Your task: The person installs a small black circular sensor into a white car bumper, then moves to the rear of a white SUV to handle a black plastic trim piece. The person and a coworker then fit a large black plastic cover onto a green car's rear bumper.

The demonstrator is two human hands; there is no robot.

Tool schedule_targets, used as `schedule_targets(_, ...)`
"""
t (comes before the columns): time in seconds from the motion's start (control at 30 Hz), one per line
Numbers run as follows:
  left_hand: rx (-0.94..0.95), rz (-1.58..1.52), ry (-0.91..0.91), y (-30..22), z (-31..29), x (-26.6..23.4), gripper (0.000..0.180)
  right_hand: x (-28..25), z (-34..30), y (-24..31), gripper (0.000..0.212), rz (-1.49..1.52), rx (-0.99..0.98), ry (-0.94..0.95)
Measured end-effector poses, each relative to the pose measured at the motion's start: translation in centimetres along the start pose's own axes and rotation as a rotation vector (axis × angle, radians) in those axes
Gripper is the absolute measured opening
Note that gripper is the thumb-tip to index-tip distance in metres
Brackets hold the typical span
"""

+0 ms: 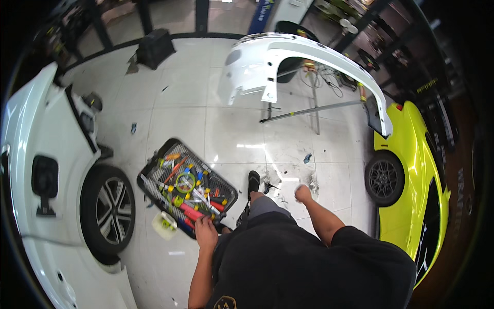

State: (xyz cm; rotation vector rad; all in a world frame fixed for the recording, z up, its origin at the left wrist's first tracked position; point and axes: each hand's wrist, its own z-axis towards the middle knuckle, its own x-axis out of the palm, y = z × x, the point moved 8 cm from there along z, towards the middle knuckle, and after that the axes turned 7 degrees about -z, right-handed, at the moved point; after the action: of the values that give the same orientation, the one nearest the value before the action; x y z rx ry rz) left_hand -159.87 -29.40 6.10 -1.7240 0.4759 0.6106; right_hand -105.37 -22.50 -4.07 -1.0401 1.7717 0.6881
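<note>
Head view: the fingers of the left hand (207, 234) reach over the near edge of a black tool tray (222, 187), slightly bent; whether they grip anything there cannot be told. Red-handled tools (191, 212) lie just beyond the fingertips, and a green ring-shaped roll (186, 182) sits farther in, among other tools. The right hand (302, 194) hangs above the floor, well apart from the tray, its fingers curled in; whether they close on something is unclear. A pale container (164, 225) stands beside the tray. Farther out are a white car (56, 139) at left, a white bumper (303, 47) on a stand (296, 112) ahead, and a yellow-green car (411, 141) at right.
</note>
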Motion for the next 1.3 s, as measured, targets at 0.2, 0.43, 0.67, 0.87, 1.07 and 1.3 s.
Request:
schedule_targets(0.2, 0.035, -0.018, 0.078, -7.9, 11.5, 1.8, 0.028, 5.3, -3.1, -7.3, 0.025, 0.207, 0.19, 0.559)
schedule_targets(0.43, -0.178, 0.335, 0.013, -7.8, 22.3, 6.3, 0.029, -7.9, 12.2, 1.4, 0.026, 0.279, -0.213, 0.186)
schedule_targets(0.67, -0.374, 0.502, 0.207, -6.9, 24.1, 6.1, 0.022, -54.4, 12.5, 14.9, 0.02, 1.081, -0.764, -0.564)
schedule_targets(0.87, -0.524, 0.516, 0.455, -7.5, 26.6, 7.1, 0.028, -66.9, -4.1, 20.7, 0.018, 0.579, -1.946, -1.275)
schedule_targets(1.07, -0.661, 0.493, 0.397, -6.2, 33.8, 1.6, 0.039, -67.5, -5.1, 34.9, 0.019, 0.438, -2.322, -1.129)
schedule_targets(1.3, -0.557, 0.31, 0.155, -3.4, 53.5, -10.4, 0.034, -69.0, 0.4, 55.9, 0.02, 0.477, -2.387, -1.087)
